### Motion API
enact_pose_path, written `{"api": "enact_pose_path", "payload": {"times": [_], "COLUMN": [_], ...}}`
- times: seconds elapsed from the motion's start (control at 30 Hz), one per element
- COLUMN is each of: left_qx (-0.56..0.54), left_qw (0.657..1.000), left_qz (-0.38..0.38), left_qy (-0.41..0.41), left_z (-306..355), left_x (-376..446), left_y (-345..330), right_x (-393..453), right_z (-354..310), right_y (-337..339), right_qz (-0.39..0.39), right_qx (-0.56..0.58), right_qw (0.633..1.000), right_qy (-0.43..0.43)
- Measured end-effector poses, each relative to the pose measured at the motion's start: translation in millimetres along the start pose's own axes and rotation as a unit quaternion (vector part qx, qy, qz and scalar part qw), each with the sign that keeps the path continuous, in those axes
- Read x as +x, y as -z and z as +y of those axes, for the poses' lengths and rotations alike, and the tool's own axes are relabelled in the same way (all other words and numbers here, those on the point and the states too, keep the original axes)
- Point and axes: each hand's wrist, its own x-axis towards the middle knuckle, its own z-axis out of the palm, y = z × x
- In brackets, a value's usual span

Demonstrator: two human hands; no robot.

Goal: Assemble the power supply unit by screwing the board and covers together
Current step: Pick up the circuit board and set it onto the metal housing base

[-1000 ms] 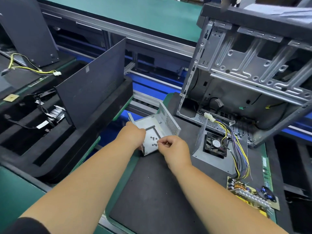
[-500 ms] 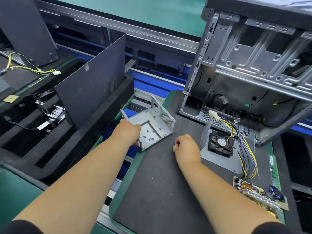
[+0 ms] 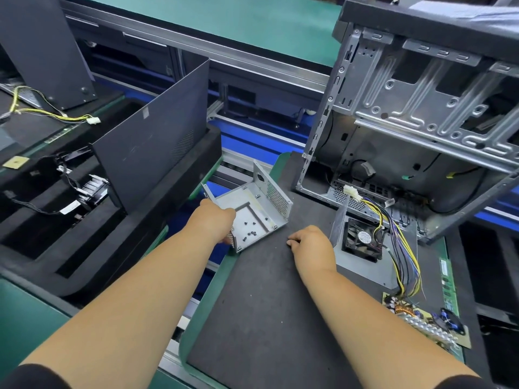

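Note:
A grey metal cover tray (image 3: 261, 200) with a perforated wall lies at the left edge of the dark mat (image 3: 266, 304). Several small black screws (image 3: 250, 234) lie loose inside it. My left hand (image 3: 214, 220) grips the tray's near left wall. My right hand (image 3: 310, 244) rests on the mat to the right of the tray, fingers curled; what they hold, if anything, is hidden. The second cover with a black fan (image 3: 363, 238) lies further right. Coloured wires (image 3: 404, 248) run from it to the circuit board (image 3: 427, 321) at the mat's right edge.
An open computer case (image 3: 421, 122) stands behind the mat on the right. A dark side panel (image 3: 151, 138) leans upright in black foam (image 3: 84, 248) on the left. A green memory stick (image 3: 448, 284) lies at the far right. A gap to the blue conveyor runs beside the mat's left edge.
My right hand has drawn back out of the tray and come down on the mat to its right. My left hand keeps its hold on the tray.

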Motion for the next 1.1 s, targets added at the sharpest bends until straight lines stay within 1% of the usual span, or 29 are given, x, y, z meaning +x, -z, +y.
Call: {"api": "enact_pose_path", "payload": {"times": [0.17,0.27,0.33,0.4,0.47,0.53,0.57,0.6,0.67,0.77,0.87,0.97,1.03,1.1], "left_qx": [0.007,0.014,0.02,0.019,0.016,0.009,0.005,0.003,0.005,0.017,0.025,0.027,0.033,0.034], "left_qw": [1.0,1.0,1.0,1.0,1.0,1.0,1.0,0.999,0.999,0.998,0.998,0.998,0.998,0.998], "left_qz": [-0.006,-0.007,-0.006,-0.01,-0.017,-0.024,-0.027,-0.03,-0.038,-0.049,-0.05,-0.051,-0.05,-0.05], "left_qy": [-0.004,-0.013,-0.016,-0.018,-0.018,-0.016,-0.015,-0.017,-0.023,-0.03,-0.029,-0.026,-0.031,-0.036], "left_z": [0.0,-0.2,-0.3,-0.8,-0.6,0.2,0.8,1.2,1.4,0.4,-0.5,-0.6,-0.4,-0.1], "left_x": [-4.9,-8.0,-10.0,-11.8,-14.2,-16.7,-18.1,-19.4,-22.0,-24.3,-25.4,-26.2,-26.3,-26.8], "left_y": [0.0,0.3,-0.3,-1.5,-3.0,-4.6,-5.5,-6.5,-8.2,-10.0,-11.6,-12.4,-12.1,-11.3], "right_x": [-7.9,-13.7,-17.7,-21.5,-22.9,-19.8,-17.4,-15.2,-11.5,-8.8,-7.5,-7.3,-7.8,-7.9], "right_z": [0.2,-3.1,-8.5,-18.0,-30.5,-42.3,-46.8,-50.1,-53.7,-53.0,-48.7,-46.4,-48.1,-50.0], "right_y": [2.2,5.7,8.0,9.0,8.5,7.4,7.2,7.7,9.8,12.8,12.4,9.0,6.2,3.6], "right_qz": [0.055,0.075,0.091,0.099,0.089,0.064,0.051,0.04,0.027,0.016,0.016,0.035,0.03,0.017], "right_qx": [0.051,0.065,0.072,0.077,0.061,-0.001,-0.037,-0.065,-0.105,-0.146,-0.142,-0.091,-0.072,-0.08], "right_qw": [0.997,0.995,0.993,0.99,0.986,0.982,0.979,0.978,0.981,0.981,0.981,0.982,0.981,0.982], "right_qy": [0.001,-0.002,0.018,0.063,0.127,0.18,0.193,0.192,0.163,0.13,0.134,0.161,0.176,0.172]}}
